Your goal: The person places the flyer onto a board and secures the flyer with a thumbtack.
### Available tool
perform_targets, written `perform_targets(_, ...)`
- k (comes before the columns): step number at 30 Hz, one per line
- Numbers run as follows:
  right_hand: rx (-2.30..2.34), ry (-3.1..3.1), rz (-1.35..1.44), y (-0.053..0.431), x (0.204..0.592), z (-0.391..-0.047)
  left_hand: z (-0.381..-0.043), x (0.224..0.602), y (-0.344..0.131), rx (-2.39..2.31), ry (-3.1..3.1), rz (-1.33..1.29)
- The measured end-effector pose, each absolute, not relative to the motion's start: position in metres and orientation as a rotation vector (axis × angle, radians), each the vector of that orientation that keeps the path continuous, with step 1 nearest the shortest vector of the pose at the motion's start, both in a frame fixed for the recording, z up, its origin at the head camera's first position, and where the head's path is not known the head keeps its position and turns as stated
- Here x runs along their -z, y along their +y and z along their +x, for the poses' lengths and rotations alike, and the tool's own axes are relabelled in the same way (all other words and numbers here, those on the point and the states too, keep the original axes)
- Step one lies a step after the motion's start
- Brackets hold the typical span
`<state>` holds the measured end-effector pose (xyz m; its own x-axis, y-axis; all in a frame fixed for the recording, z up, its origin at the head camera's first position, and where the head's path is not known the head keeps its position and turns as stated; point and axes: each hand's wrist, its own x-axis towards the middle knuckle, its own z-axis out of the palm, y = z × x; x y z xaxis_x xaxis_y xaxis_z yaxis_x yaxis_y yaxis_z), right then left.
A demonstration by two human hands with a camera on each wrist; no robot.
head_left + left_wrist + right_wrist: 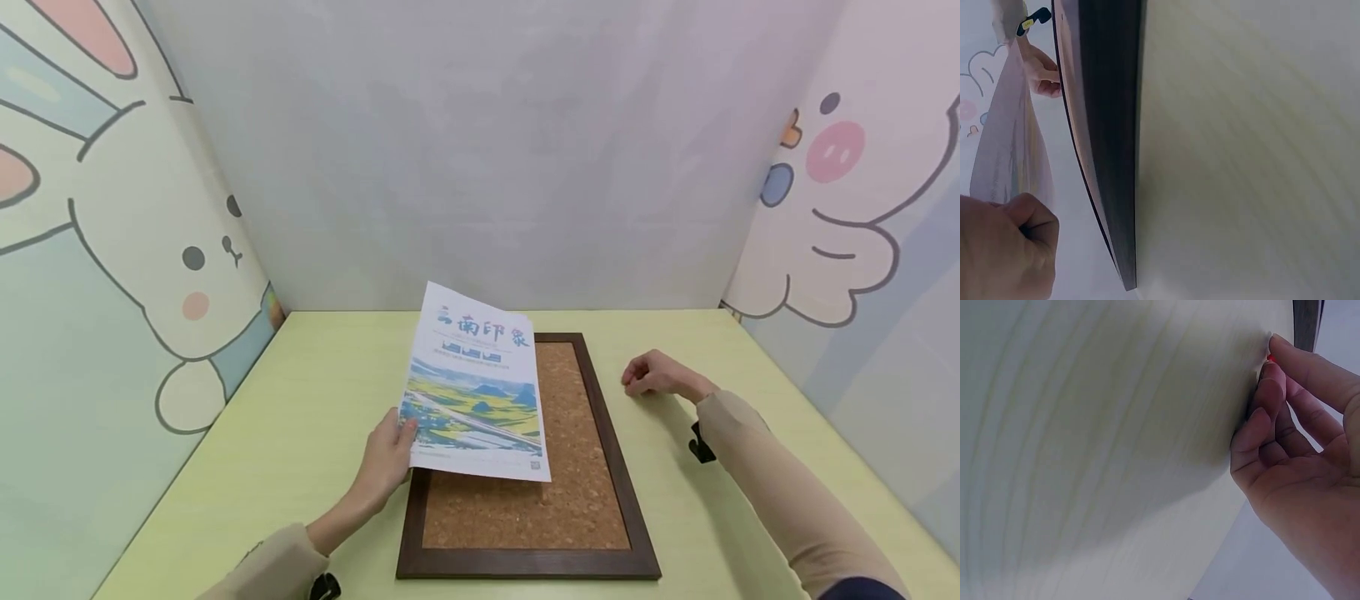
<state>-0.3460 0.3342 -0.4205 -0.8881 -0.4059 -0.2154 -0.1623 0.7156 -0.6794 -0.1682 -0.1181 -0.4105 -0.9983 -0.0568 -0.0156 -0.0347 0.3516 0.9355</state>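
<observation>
My left hand [387, 457] pinches the lower left edge of a printed paper poster [474, 392], thumb on its front. The sheet carries blue characters and a landscape picture. It is held tilted above a dark-framed cork board [570, 433] and hides the board's upper left part. In the left wrist view the paper [1007, 137] is seen nearly edge-on. To the right of the board, my right hand [660, 375] is low at the table with curled fingers. Between its thumb and index fingertips shows a tiny red object [1270, 357], mostly hidden, like a pushpin head.
The board lies flat on a pale yellow-green table [247, 467]. A grey wall panel [495, 167] stands behind the table, and side panels with cartoon animals [135, 233] rise at left and right.
</observation>
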Motion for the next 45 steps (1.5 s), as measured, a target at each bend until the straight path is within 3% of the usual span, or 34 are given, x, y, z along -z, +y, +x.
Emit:
perform_targets(15,0.978,2.598,-0.452,0.337,0.424,-0.346,-0.151,0.422,-0.076,1.915,-2.630,-0.019)
perform_targets(34,0.968,2.635,-0.418,0.336,0.423,-0.344,-0.150,0.425,-0.076,1.941,-2.771,-0.114)
perform_targets(38,0.967,2.639,-0.416,0.335,0.424,-0.344,-0.155,0.417,-0.083,1.780,-2.916,-0.229)
perform_targets(45,0.967,2.641,-0.438,0.335,0.423,-0.345,-0.174,0.402,-0.100,1.094,-3.070,-0.377)
